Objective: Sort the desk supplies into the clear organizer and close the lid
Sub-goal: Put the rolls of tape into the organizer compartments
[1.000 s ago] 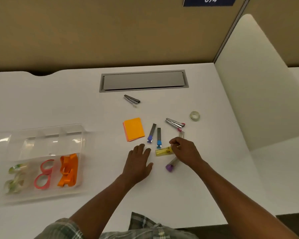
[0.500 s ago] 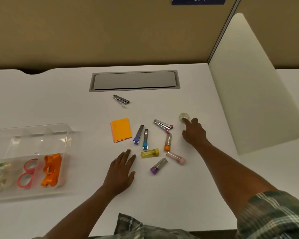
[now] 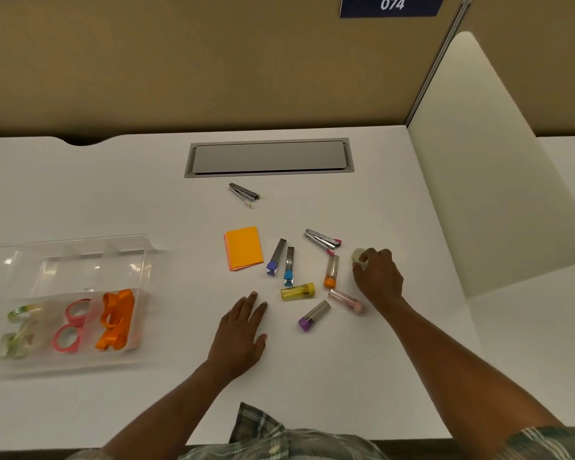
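Head: right hand pinches tape roll; bare desk rightward to divider.

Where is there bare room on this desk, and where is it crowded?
Bare: the desk between the clear organizer and the orange sticky notes; also the far-left stretch beside the grey hatch. Crowded: staplers and tubes between the notes and the right hand, which pinches a tape roll.

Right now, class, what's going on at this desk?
A person is sorting supplies. The right hand pinches a small tape roll; the left hand rests flat on the desk. The open clear organizer holds coloured tape rolls. Staplers, tubes and orange sticky notes lie unsorted.
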`<act>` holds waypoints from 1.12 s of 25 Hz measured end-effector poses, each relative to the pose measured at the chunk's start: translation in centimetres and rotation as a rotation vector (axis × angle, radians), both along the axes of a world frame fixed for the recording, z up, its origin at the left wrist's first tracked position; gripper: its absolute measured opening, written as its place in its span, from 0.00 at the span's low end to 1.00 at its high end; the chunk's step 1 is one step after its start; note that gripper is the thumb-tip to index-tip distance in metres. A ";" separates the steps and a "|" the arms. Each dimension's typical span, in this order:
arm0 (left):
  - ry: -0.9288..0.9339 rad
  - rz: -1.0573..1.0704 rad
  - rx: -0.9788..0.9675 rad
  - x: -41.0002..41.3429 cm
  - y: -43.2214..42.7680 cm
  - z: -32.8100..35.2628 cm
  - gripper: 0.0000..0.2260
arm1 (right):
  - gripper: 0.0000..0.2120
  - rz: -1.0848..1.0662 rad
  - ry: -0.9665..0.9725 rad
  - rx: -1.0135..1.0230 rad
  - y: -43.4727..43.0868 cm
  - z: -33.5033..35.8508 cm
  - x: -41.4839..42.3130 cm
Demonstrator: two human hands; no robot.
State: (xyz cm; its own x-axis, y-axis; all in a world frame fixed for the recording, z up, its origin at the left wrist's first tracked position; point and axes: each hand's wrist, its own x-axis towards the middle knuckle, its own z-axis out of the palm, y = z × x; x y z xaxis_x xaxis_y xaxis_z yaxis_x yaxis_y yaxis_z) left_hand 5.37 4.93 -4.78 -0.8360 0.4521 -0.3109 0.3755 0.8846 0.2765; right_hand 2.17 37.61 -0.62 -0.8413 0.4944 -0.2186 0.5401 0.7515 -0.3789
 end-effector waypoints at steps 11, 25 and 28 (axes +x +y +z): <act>-0.235 0.400 0.630 -0.5 -2.6 4.0 0.37 | 0.09 0.137 -0.168 -0.937 -19.2 3.8 3.1; 0.259 0.591 0.662 -4.5 -24.6 8.1 0.20 | 0.31 0.724 -0.118 -0.104 -33.1 -0.8 0.4; 0.378 0.686 0.535 -5.5 -30.9 8.2 0.20 | 0.36 0.801 -0.211 0.074 -34.4 -3.0 0.2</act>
State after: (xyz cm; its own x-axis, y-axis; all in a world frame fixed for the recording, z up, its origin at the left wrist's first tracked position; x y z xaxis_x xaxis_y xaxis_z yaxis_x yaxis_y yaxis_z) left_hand -0.13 -26.02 3.39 -0.9753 -0.1706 0.1406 -0.0315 0.7368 0.6753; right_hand 2.42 3.19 -3.62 -0.8897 -0.2169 -0.4018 -0.1143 0.9578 -0.2638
